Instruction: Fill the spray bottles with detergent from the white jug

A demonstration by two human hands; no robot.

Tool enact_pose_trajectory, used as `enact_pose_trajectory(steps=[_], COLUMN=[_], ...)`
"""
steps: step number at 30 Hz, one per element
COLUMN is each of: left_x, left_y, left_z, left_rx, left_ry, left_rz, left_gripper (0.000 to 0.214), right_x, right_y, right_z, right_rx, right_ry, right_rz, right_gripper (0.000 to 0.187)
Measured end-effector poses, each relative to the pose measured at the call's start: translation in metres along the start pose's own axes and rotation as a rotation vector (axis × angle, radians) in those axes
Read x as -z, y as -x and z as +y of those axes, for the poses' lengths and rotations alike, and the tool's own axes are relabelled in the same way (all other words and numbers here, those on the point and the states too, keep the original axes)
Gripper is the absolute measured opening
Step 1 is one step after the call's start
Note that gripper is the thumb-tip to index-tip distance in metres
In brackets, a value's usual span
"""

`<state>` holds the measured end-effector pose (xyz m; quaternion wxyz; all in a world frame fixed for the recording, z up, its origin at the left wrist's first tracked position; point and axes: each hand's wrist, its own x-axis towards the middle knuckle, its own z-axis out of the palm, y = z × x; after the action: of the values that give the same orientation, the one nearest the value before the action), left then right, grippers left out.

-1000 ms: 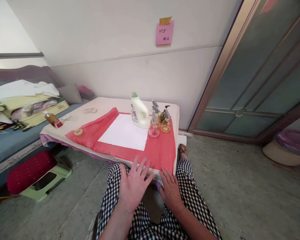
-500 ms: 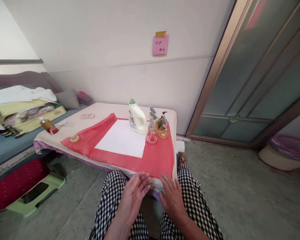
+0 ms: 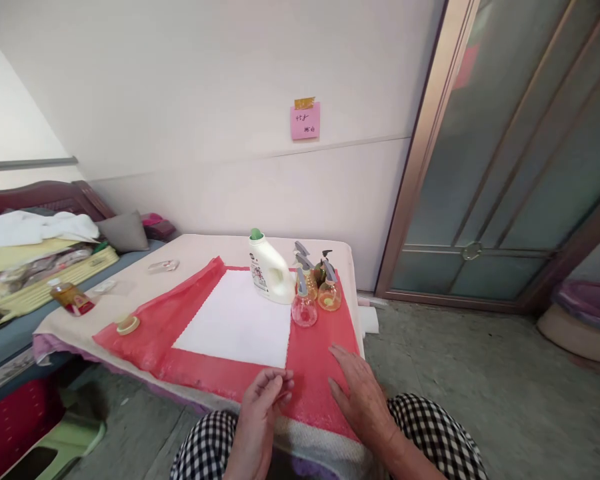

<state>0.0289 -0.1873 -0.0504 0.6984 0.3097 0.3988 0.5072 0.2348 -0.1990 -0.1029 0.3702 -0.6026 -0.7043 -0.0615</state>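
My left hand (image 3: 263, 407) is at the front edge of the table, its fingers curled and the thumb against them; nothing shows in it. My right hand (image 3: 363, 393) is open, fingers stretched forward above the right part of a red cloth (image 3: 315, 387). It looks empty; whether it touches the cloth I cannot tell. Beyond my left hand a white sheet (image 3: 230, 320) with jagged edges lies on the cloth. At the sheet's far right corner stands a cream detergent jug (image 3: 267, 270) with a green cap. Beside it are a pink spray bottle (image 3: 305, 310) and an amber one (image 3: 329, 297).
Farther left on the table are a tape roll (image 3: 128, 325), a tipped bottle of brown liquid (image 3: 71, 298) and a clear packet (image 3: 163, 267). A bed (image 3: 10, 347) borders the left side. A green-legged stool (image 3: 65, 440) stands below. A pink note (image 3: 305, 121) is taped to the wall.
Both hands have moved forward over the table's near edge. My left hand's fingers have curled in, while my right hand stays open. The view has shifted, so the table appears lower and nearer.
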Motion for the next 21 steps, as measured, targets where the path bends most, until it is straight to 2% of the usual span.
enact_pose_trajectory(steps=[7, 12, 16, 19, 21], left_x=[-0.016, -0.039, -0.035, -0.022, -0.016], left_y=[-0.066, -0.124, -0.16, -0.176, -0.182], left_z=[0.025, 0.043, 0.028, 0.011, 0.005], left_rx=[-0.05, -0.175, -0.227, -0.192, -0.165], left_ry=[-0.122, -0.294, -0.41, -0.485, -0.447], left_rz=[0.044, 0.001, 0.047, 0.092, 0.09], left_gripper=[0.024, 0.023, 0.019, 0.012, 0.017], right_x=[-0.021, -0.061, -0.098, -0.117, -0.124], right_y=[-0.055, -0.104, -0.127, -0.13, -0.131], right_z=[0.015, 0.033, 0.047, 0.054, 0.055], right_rx=[-0.07, -0.187, -0.308, -0.353, -0.379], right_ry=[-0.156, -0.205, -0.219, -0.244, -0.256], right_rz=[-0.025, -0.02, 0.002, -0.02, -0.046], right_gripper=[0.048, 0.055, 0.074, 0.073, 0.067])
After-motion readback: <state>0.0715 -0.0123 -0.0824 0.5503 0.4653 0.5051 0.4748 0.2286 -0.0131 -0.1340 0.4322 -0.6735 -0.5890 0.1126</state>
